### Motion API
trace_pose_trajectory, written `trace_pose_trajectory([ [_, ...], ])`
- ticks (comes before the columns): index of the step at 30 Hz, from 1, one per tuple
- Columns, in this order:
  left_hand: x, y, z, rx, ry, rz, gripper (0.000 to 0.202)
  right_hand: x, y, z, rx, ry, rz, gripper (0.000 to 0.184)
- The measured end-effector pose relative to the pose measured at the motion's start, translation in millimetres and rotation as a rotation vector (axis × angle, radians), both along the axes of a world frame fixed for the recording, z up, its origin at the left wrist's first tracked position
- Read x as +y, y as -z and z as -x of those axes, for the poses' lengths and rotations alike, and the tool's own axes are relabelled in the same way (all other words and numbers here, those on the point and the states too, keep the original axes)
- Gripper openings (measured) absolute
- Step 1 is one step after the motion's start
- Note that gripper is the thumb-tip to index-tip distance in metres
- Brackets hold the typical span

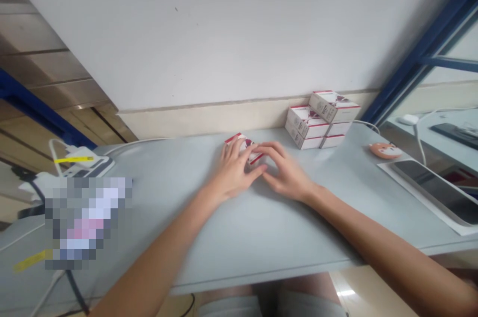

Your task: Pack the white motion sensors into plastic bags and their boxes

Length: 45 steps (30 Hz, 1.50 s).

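Left grip point(233, 170) and right grip point(286, 170) clasping red-trimmed box point(243, 143), stacked boxes point(321, 120) beyond, tablet point(433, 192) right

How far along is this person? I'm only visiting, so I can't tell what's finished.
Already done, it seems: small white boxes with red trim stand stacked against the wall, on a grey table. In hand: the left hand and right hand close around one more such box. Left: that box still lies apart from the stack.
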<state>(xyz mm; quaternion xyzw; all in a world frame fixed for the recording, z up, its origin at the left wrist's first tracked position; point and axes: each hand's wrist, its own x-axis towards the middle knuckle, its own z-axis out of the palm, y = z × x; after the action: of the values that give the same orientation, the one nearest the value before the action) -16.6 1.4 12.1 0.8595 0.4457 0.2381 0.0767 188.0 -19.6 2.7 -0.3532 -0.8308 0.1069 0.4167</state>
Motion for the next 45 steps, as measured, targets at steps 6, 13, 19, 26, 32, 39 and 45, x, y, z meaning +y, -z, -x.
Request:
trace_pose_trajectory([
  [6, 13.6, 7.1, 15.0, 0.129, 0.046, -0.044, 0.059, 21.9, -7.5, -33.7, 0.110, 0.495, -0.122, 0.033],
  [13, 43.0, 7.2, 56.8, 0.086, -0.160, -0.043, 0.075, 47.5, 11.4, -78.6, -0.080, 0.774, -0.167, 0.053],
  [19, 46.3, -1.7, 71.6, 0.154, -0.220, 0.025, 0.085, 48.5, 14.6, -82.3, -0.254, 0.817, -0.080, 0.065],
  [26, 49.0, -0.8, 75.3, 0.200, -0.214, -0.041, 0.083, 50.2, 16.3, -88.6, -0.262, 0.860, -0.080, 0.067],
  [32, 45.1, -10.7, 73.8, 0.185, -0.221, -0.060, 0.078, 51.1, 18.5, -84.8, -0.233, 0.782, -0.110, 0.064],
  [39, 43.6, 2.2, 56.0, 0.105, -0.186, -0.251, 0.060, 52.2, 11.5, -82.4, -0.102, 0.775, -0.060, 0.047],
  [45, 19.8, 1.1, 21.0, -0.133, 0.013, -0.381, 0.033, 47.4, -1.4, -76.4, 0.304, 0.653, 0.020, 0.048],
])
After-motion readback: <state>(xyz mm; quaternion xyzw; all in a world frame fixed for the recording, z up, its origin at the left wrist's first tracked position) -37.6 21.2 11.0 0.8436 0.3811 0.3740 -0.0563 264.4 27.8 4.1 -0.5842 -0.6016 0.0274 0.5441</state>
